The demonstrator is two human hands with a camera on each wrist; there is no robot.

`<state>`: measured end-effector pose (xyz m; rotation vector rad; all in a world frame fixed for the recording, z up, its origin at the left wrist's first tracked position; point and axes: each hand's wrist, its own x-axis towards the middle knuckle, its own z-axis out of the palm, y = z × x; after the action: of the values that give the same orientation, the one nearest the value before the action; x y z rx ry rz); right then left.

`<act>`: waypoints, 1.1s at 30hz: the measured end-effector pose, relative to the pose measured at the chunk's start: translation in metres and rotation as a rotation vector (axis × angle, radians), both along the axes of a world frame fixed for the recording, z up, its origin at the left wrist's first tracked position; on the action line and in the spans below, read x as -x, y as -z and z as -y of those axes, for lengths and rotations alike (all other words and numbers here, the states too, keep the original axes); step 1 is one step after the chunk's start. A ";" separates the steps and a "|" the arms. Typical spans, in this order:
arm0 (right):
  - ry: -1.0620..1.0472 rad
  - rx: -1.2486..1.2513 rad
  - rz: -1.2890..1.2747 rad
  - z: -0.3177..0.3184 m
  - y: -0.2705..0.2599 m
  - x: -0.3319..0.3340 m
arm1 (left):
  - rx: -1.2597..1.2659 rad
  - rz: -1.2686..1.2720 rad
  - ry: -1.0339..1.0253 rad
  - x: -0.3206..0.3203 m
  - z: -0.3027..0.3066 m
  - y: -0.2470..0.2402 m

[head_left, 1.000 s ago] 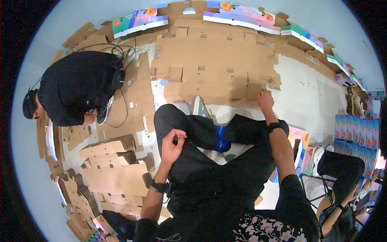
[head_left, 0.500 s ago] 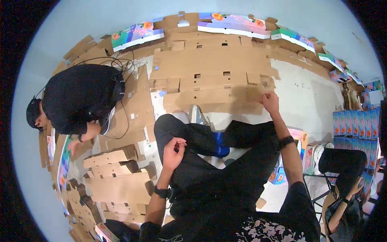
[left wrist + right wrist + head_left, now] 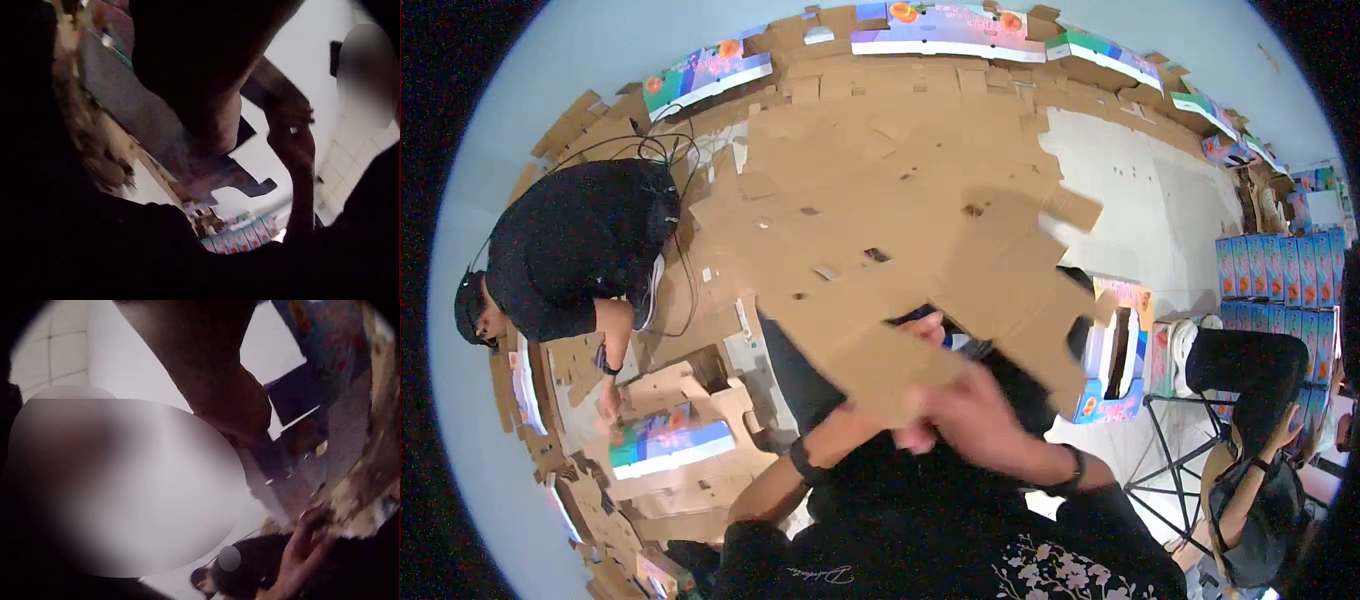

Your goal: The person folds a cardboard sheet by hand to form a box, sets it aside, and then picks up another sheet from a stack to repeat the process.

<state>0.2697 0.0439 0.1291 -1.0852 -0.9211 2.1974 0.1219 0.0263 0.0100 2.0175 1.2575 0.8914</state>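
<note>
A large flattened cardboard box [image 3: 880, 200] is raised over my lap in the head view, plain brown face toward me. My right hand [image 3: 975, 415], blurred by motion, grips its near edge. My left hand [image 3: 855, 430] comes in from the left, partly hidden by the cardboard, and holds it from below; some fingers show at a cutout farther up. Both wrist views are dark. In the left wrist view, a hand [image 3: 212, 122] lies against the printed side of the box [image 3: 200, 172]. The right wrist view shows a hand [image 3: 231, 406] over the same printed side [image 3: 297, 450].
A person in black [image 3: 580, 250] bends at the left, one hand by a printed flat carton [image 3: 670, 440] on a cardboard stack [image 3: 690, 485]. Upright printed boxes [image 3: 1115, 350] stand at my right. Farther right are a stool [image 3: 1175, 470], a seated person [image 3: 1250, 520] and stacked blue boxes [image 3: 1270, 270].
Both my hands were raised with nothing in them; they have come together low in front of me, and the flattened box is lifted. The person at left has a printed carton on the stack.
</note>
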 end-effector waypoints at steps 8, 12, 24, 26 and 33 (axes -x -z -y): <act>-0.393 -0.224 -0.254 0.055 0.039 0.062 | -0.074 0.113 -0.189 -0.016 -0.030 -0.018; -0.208 -0.723 0.353 0.052 0.062 -0.013 | 0.074 0.489 -0.256 0.020 -0.003 -0.026; 0.163 -0.713 0.932 0.111 0.070 -0.130 | 0.305 0.492 -0.088 0.077 0.115 -0.044; 0.184 -0.716 0.979 0.119 0.068 -0.132 | 0.270 0.288 -0.232 0.080 0.126 -0.028; 0.377 -0.634 1.388 0.094 0.035 -0.199 | -0.039 -0.072 -0.397 0.115 0.130 -0.045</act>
<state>0.4692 -0.0496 0.0940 -2.1361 -1.5616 0.5021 0.0071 -0.1036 0.0554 1.8740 1.7308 1.0357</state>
